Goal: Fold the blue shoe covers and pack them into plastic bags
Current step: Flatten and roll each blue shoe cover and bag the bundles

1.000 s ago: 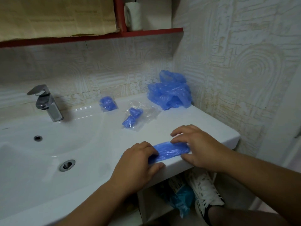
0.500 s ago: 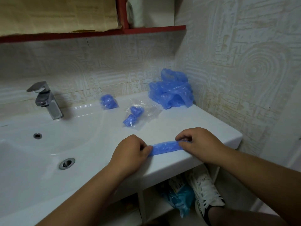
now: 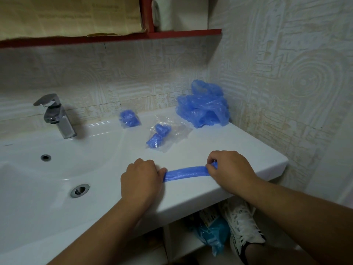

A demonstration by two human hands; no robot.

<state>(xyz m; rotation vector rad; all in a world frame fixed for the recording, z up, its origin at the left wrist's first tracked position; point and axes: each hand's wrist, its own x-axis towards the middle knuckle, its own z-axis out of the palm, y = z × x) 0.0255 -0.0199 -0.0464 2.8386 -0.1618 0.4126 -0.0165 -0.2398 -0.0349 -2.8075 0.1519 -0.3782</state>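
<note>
1. L hand (image 3: 142, 180) grip pinches one end of the folded blue shoe cover (image 3: 186, 173); R hand (image 3: 231, 169) grip pinches the other. I see it flat by the counter (image 3: 238, 148) front edge.
2. From it: plastic bag (image 3: 164, 134) w/ two rolls at 12 o'clock, smaller packed bag (image 3: 129, 119) at 11, loose pile (image 3: 203, 109) at 1.
3. Shelf paper (image 3: 66, 16) print: unreadable.

Chrome faucet (image 3: 57, 115) at the white sink (image 3: 238, 148) (drain (image 3: 79, 190) in its basin); red shelf (image 3: 172, 33) above.
</note>
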